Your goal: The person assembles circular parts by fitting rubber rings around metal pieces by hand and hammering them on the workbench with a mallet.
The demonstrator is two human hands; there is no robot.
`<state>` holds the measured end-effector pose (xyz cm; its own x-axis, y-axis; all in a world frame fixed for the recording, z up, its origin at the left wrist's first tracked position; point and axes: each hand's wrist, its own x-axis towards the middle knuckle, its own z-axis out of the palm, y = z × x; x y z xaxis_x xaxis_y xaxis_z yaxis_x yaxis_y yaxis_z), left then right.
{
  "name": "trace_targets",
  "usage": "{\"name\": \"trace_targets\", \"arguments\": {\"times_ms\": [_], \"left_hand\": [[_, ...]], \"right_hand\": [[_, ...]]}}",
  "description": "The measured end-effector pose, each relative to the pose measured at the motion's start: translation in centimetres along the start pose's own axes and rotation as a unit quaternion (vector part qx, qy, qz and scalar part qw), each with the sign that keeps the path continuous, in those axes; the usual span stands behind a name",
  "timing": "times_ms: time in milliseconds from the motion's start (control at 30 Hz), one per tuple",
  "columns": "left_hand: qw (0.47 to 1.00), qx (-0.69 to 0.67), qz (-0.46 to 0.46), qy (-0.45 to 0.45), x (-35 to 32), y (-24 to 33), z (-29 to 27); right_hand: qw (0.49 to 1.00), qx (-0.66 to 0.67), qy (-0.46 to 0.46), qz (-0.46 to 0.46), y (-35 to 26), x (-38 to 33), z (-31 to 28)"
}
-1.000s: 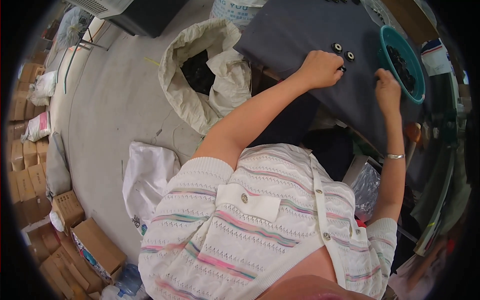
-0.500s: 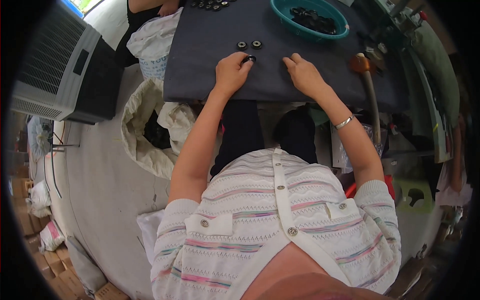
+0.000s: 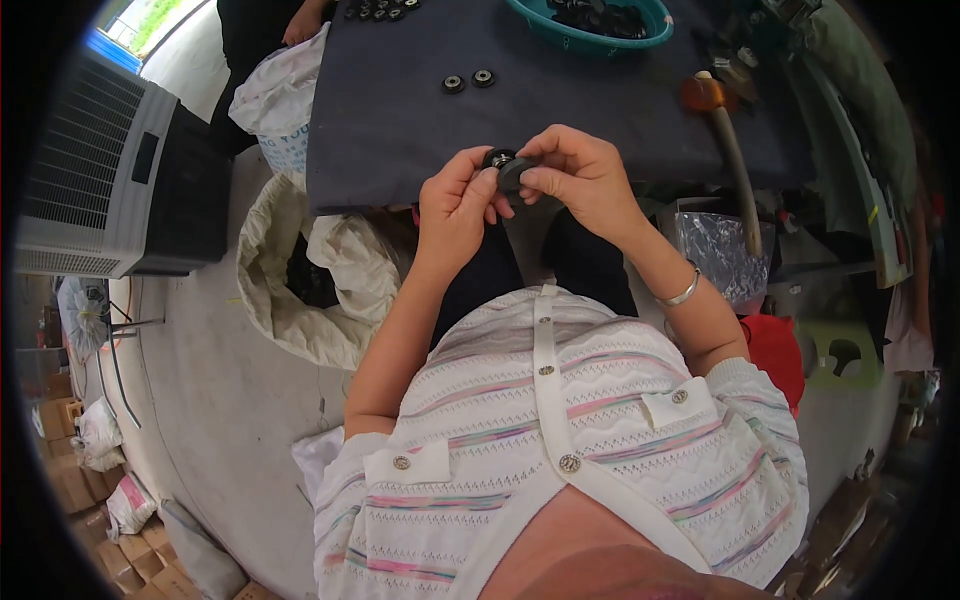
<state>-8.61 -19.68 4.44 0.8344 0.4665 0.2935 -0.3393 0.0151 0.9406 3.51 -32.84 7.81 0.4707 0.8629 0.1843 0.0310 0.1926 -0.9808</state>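
My left hand and my right hand meet at the near edge of a dark blue-grey table. Between their fingertips they pinch small black round parts: a ring-shaped one at the left thumb and a darker one against the right fingers. Two more small black rings lie on the table farther out. A teal bowl with several black parts stands at the far edge.
A wooden-handled mallet lies on the table's right side. An open white sack sits on the floor to the left, beside a grey cooler unit. Another person's hand shows at the far left corner. Cardboard boxes stand lower left.
Both hands have drawn back from the table top to its near edge and now hold the black parts between them. The head has also turned, shifting the view.
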Motion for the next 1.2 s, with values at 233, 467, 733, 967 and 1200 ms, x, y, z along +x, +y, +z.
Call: {"name": "trace_targets", "arguments": {"times_ms": [233,467,733,967,1200], "left_hand": [[0.999,0.002,0.033,-0.008,-1.3,1.3,0.7],[0.995,0.053,0.081,-0.021,-1.9,2.6,0.9],[0.984,0.148,0.095,-0.025,-2.9,2.2,0.5],[0.968,0.189,0.159,-0.050,-3.6,2.8,-0.1],[0.959,0.202,0.199,-0.017,-3.1,4.2,0.8]], "right_hand": [[1.000,-0.024,0.007,-0.002,-1.1,-1.4,0.4],[0.999,0.008,0.026,-0.021,-2.0,-2.0,1.2],[0.994,-0.076,0.035,-0.073,-2.1,-2.2,1.6],[0.985,-0.114,-0.064,-0.111,-2.6,-2.4,1.6],[0.983,-0.124,-0.056,-0.122,-3.3,-2.6,1.7]]}}
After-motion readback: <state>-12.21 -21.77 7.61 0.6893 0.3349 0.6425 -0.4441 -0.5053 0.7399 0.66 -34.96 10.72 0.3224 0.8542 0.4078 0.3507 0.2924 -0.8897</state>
